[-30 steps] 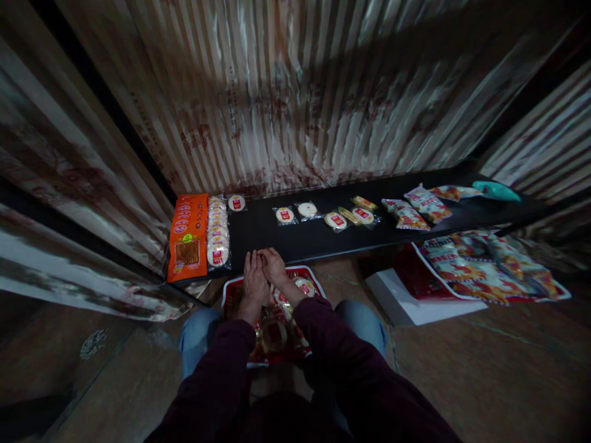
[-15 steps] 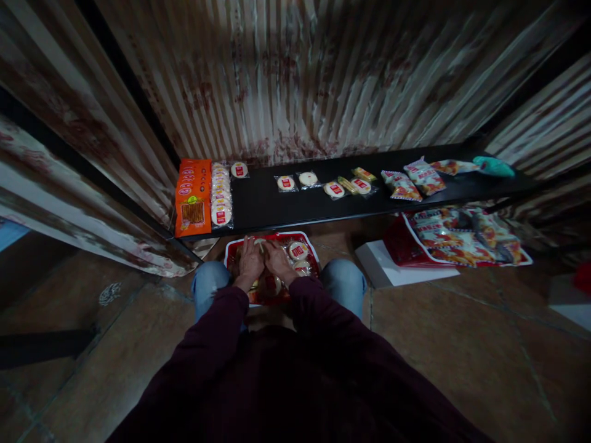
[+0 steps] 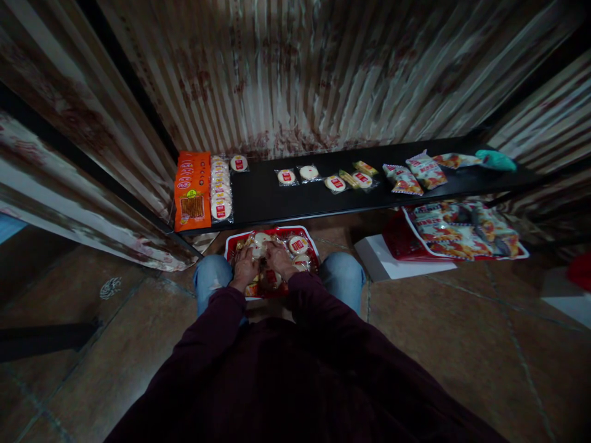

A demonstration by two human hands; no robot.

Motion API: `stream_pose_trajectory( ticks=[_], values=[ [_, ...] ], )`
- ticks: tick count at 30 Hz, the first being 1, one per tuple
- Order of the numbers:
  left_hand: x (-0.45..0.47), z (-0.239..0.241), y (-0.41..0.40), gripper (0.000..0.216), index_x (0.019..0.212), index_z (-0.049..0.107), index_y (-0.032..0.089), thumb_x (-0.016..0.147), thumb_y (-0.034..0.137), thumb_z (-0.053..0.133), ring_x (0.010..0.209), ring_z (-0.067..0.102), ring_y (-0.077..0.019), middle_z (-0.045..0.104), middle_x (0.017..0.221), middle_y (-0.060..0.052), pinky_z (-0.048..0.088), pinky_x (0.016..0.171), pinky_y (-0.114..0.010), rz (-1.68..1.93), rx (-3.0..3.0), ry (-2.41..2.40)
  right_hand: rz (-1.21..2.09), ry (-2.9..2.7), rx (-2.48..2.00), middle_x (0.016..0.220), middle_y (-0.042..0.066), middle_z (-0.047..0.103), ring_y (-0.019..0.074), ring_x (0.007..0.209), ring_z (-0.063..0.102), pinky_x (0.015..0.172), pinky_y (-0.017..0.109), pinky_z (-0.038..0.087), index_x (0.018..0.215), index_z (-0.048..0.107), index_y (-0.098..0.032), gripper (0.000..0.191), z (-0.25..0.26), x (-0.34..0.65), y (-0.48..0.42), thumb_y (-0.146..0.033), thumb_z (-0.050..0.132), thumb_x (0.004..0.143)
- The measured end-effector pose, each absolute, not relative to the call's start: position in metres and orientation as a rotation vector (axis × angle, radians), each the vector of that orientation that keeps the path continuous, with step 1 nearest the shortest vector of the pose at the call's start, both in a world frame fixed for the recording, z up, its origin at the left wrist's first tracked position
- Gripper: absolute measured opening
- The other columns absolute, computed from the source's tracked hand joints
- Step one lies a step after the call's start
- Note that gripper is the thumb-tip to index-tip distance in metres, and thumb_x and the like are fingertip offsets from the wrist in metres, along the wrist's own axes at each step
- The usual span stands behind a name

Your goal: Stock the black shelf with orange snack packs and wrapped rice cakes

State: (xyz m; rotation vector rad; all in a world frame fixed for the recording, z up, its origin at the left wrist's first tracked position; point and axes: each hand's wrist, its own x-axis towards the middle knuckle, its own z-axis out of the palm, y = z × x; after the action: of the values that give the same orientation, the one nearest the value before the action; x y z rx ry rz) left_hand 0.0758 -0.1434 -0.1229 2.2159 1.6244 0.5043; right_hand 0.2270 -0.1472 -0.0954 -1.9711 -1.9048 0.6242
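While both hands rest low in the centre of the frame, they dig into a red tray (image 3: pixel 314 246) of wrapped round cakes (image 3: pixel 298 244) that sits on the floor between the person's knees. The left hand (image 3: pixel 244 269) lies flat on the pile with fingers spread, and the right hand (image 3: pixel 278 255) sits just beside it, curled over a cake; whether either has closed on one cannot be told in the dim light. Above the tray, a black shelf (image 3: pixel 268 206) runs across the middle of the frame. At its left end lie orange packets (image 3: pixel 192 191) and a tidy row of cakes (image 3: pixel 220 187); loose cakes are scattered along its middle, and snack bags (image 3: pixel 415 174) lie toward the right. Judging by this, part of the stock is already laid out, while the tray still holds many cakes.
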Motion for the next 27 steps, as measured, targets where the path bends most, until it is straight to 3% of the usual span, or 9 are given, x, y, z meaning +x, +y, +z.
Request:
stream_pose_trajectory(
  ticks=[5,9,12,18,27],
  values=[
    [0.075,-0.124,-0.146,0.049,0.124,0.055,0.018,0.074,0.018,0.056,0.119,0.051,-0.0277,0.055,0.127,-0.013,0.041,0.103,-0.043,0.537,2.229,1.611,0.541,-2.013,-1.956,0.107,0.01,0.067,0.0252,0.117,0.049,0.106,0.042,0.031,0.112,0.064,-0.021,0.031,-0.088,0.227,-0.152,-0.029,0.06,0.083],
    [0.076,-0.126,-0.15,0.046,0.116,0.06,0.018,0.071,0.014,0.057,0.119,0.049,-0.0291,0.054,0.124,-0.013,0.041,0.103,-0.045,0.509,2.279,1.61,0.598,-1.925,-1.964,0.118,0.013,0.061,0.0248,0.119,0.049,0.105,0.04,0.032,0.11,0.062,-0.015,0.036,-0.084,0.225,-0.157,-0.036,0.063,0.081],
    [0.077,-0.124,-0.154,0.039,0.113,0.062,0.019,0.075,0.015,0.055,0.119,0.049,-0.0282,0.053,0.126,-0.012,0.041,0.103,-0.045,0.542,2.273,1.603,0.693,-1.871,-1.961,0.119,0.014,0.061,0.0236,0.115,0.053,0.1,0.036,0.038,0.117,0.057,-0.014,0.045,-0.087,0.225,-0.164,-0.035,0.066,0.078],
    [0.079,-0.114,-0.158,0.03,0.11,0.061,0.019,0.082,0.018,0.051,0.122,0.048,-0.0254,0.052,0.128,-0.012,0.042,0.104,-0.043,0.677,2.265,1.535,0.728,-1.755,-1.924,0.114,0.01,0.066,0.0202,0.101,0.063,0.09,0.031,0.045,0.122,0.055,-0.018,0.04,-0.095,0.232,-0.172,-0.029,0.059,0.084],
    [0.08,-0.109,-0.162,0.026,0.108,0.06,0.016,0.085,0.02,0.05,0.121,0.05,-0.0233,0.053,0.124,-0.014,0.043,0.104,-0.04,0.811,2.2,1.506,0.73,-1.41,-1.763,0.108,0.008,0.069,0.0169,0.095,0.064,0.088,0.029,0.048,0.114,0.061,-0.015,0.032,-0.101,0.248,-0.18,-0.024,0.041,0.09]
  ],
)
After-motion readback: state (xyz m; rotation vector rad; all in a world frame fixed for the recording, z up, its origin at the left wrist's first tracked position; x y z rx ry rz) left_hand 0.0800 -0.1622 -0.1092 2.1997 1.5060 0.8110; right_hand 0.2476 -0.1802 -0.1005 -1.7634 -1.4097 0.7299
